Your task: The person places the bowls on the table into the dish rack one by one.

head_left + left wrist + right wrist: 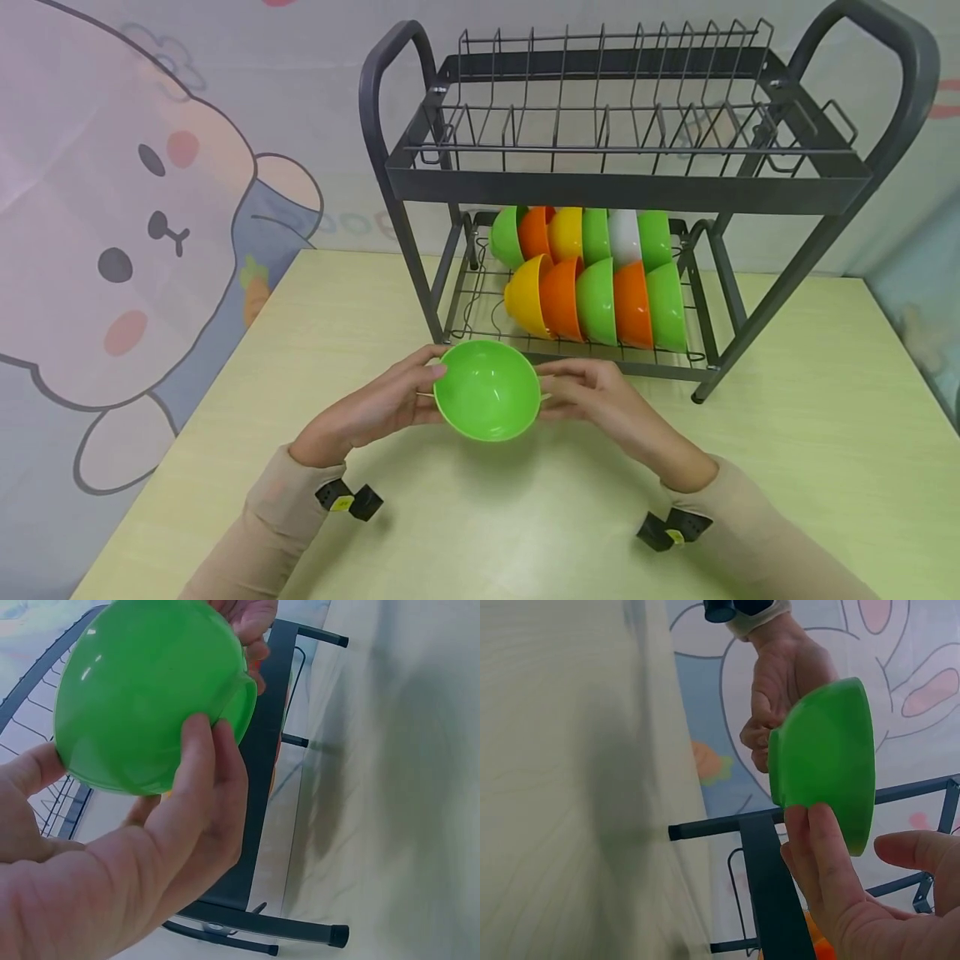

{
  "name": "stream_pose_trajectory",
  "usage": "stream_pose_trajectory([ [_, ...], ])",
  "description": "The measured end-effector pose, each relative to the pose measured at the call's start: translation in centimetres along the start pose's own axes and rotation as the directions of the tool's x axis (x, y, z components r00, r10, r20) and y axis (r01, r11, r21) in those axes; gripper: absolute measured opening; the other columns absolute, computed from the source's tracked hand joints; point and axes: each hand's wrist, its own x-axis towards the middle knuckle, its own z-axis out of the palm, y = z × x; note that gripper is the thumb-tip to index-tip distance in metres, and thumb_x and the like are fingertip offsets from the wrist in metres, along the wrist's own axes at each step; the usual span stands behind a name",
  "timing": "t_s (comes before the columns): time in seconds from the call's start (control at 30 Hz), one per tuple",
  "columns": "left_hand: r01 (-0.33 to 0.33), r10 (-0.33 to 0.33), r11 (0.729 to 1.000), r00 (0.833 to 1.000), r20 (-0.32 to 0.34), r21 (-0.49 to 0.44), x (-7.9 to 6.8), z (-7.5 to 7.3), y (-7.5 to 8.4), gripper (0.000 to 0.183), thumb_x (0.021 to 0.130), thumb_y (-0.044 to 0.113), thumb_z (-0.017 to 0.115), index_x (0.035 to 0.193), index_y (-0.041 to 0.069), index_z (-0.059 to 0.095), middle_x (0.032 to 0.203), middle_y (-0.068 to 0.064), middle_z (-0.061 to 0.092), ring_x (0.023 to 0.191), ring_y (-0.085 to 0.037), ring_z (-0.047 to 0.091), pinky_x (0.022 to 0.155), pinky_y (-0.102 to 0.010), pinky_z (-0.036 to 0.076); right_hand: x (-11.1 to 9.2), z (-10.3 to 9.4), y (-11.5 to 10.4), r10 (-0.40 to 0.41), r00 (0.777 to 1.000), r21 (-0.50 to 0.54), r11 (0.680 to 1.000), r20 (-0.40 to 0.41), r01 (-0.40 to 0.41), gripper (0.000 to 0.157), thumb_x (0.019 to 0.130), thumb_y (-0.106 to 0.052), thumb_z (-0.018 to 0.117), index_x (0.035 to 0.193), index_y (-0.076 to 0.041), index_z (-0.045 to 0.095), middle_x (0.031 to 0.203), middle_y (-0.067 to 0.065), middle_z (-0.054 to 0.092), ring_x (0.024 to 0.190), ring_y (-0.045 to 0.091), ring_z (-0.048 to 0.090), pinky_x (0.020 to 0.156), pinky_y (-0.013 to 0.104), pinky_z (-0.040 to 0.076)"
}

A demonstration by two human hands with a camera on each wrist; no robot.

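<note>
A green bowl (487,392) is held above the table in front of the rack, its inside facing the head camera. My left hand (382,404) grips its left side, thumb at the rim and fingers against the outside, as the left wrist view shows on the bowl (150,697). On the other side is my right hand (592,400). In the right wrist view, fairly straight fingers (821,847) touch the outside of the bowl (825,757), while the thumb stands a little apart from the rim.
A dark two-tier dish rack (622,187) stands behind the hands. Its lower shelf carries two rows of bowls on edge: a front row with a yellow bowl (528,296) at its left end, and a back row including a white bowl (624,236). Wire slots (600,108) line the upper tier.
</note>
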Motion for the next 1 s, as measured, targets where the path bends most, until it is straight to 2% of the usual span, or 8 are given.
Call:
stream_pose_trajectory([
  [0.27, -0.022, 0.022, 1.000, 0.998, -0.050, -0.005, 0.0, 0.1, 0.2, 0.052, 0.109, 0.030, 0.040, 0.153, 0.007, 0.023, 0.131, -0.018, 0.057, 0.111, -0.035, 0.064, 0.099, -0.046, 0.050, -1.0, -1.7, 0.4, 0.001, 1.000, 0.026, 1.000, 0.002, -0.001, 0.043, 0.104, -0.015, 0.055, 0.135, 0.013, 0.050, 0.120, 0.027, 0.065, 0.099, 0.032, 0.071, 0.092, 0.038, 0.054],
  [0.6, -0.029, 0.037, 0.997, 0.992, -0.117, 0.066, 0.1, 0.1, 0.3, 0.052, 0.108, 0.032, 0.042, 0.152, 0.010, 0.025, 0.129, -0.019, 0.057, 0.109, -0.033, 0.066, 0.099, -0.043, 0.051, -2.9, -4.1, 0.2, -0.021, 0.999, -0.018, 1.000, -0.026, 0.021, 0.041, 0.105, -0.019, 0.054, 0.132, 0.012, 0.053, 0.124, 0.029, 0.062, 0.100, 0.032, 0.071, 0.092, 0.036, 0.054],
  [0.73, -0.025, 0.040, 0.994, 0.989, -0.142, 0.103, 0.1, 0.2, 0.4, 0.052, 0.107, 0.034, 0.044, 0.151, 0.012, 0.025, 0.129, -0.021, 0.057, 0.108, -0.034, 0.066, 0.099, -0.043, 0.050, -3.6, -5.1, 0.0, -0.062, 0.998, -0.053, 0.997, -0.031, 0.060, 0.039, 0.106, -0.018, 0.051, 0.129, 0.013, 0.055, 0.122, 0.030, 0.063, 0.099, 0.033, 0.070, 0.090, 0.036, 0.055],
  [1.0, -0.020, 0.045, 0.989, 0.984, -0.170, 0.147, 0.2, 0.4, 0.6, 0.054, 0.107, 0.035, 0.044, 0.151, 0.009, 0.024, 0.128, -0.023, 0.058, 0.107, -0.034, 0.067, 0.098, -0.045, 0.051, -5.2, -7.3, -0.2, -0.162, 0.985, -0.097, 0.983, -0.065, 0.155, 0.028, 0.106, -0.011, 0.050, 0.119, 0.013, 0.058, 0.107, 0.020, 0.070, 0.090, 0.034, 0.072, 0.083, 0.038, 0.058],
])
